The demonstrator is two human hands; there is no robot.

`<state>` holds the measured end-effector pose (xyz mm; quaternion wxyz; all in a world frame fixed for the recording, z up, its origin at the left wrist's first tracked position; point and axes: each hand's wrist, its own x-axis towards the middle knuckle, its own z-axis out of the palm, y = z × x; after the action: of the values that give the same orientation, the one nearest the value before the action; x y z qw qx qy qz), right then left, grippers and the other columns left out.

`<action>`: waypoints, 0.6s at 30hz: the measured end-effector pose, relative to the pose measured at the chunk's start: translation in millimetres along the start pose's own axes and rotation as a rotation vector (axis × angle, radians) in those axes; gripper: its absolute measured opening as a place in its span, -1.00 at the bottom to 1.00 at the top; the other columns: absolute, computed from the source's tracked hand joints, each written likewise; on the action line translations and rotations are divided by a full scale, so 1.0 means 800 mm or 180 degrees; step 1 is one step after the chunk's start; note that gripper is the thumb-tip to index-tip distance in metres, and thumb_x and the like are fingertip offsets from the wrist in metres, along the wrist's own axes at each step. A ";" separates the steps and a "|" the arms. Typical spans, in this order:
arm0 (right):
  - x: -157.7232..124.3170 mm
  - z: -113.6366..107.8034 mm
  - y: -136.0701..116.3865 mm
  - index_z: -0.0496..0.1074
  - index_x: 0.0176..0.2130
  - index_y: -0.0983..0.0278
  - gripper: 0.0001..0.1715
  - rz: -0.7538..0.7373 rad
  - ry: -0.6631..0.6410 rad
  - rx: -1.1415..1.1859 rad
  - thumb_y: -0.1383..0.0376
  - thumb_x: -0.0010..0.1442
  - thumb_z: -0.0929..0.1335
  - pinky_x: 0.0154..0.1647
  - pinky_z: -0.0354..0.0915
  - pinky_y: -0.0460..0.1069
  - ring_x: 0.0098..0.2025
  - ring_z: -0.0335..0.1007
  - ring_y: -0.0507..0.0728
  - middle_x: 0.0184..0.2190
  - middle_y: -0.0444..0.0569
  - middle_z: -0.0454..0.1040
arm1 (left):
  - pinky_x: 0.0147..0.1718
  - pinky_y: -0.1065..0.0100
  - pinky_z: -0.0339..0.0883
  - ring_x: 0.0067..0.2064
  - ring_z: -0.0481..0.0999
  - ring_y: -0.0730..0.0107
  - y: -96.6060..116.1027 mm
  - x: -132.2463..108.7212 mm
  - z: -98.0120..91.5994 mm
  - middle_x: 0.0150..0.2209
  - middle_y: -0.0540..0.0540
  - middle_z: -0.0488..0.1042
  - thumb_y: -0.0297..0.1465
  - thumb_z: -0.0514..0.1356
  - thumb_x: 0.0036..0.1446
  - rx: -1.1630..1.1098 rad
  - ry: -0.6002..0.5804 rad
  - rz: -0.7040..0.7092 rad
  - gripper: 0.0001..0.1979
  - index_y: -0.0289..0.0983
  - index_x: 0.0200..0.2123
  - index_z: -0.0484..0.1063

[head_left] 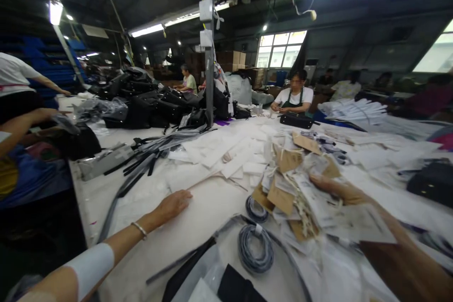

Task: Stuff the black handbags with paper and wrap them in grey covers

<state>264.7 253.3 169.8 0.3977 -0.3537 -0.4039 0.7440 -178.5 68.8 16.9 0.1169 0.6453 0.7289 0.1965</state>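
My left hand [175,205] lies palm down on the white table [208,207], its fingers loosely bent and holding nothing, beside thin white sheets [212,151]. My right hand [334,188] is closed around a bunch of paper hang tags [283,196], brown and white, with pale strings. Some of the tags hang over the hand and wrist, and motion blurs them, so the fingertips are partly hidden. Nearer to me lie a coiled grey cord [255,250] with a white band and a smaller coil [256,210] behind it.
Black straps [141,160] lie at left before a heap of black bags [152,104]. A metal post [210,56] rises behind the table. Across it a person [295,96] sits by a black bag [296,120]. A co-worker's arm [21,127] reaches in at left.
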 end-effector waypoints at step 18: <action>0.026 0.247 0.259 0.42 -0.08 0.25 -0.44 0.0103 0.0172 -0.0464 0.31 -0.09 0.55 -0.25 0.56 0.12 -0.25 0.61 0.27 -0.25 0.01 0.62 | 0.30 -0.11 0.00 0.34 0.23 0.00 -0.090 -0.085 0.030 0.32 -0.16 0.27 -0.17 0.16 0.30 0.0468 0.0295 0.0741 -0.51 -0.06 0.27 0.29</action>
<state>24.7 134.3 66.8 0.3695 -0.4082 -0.4404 0.7092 -223.2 -1.2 -41.3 0.0120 0.7225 0.6662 0.1844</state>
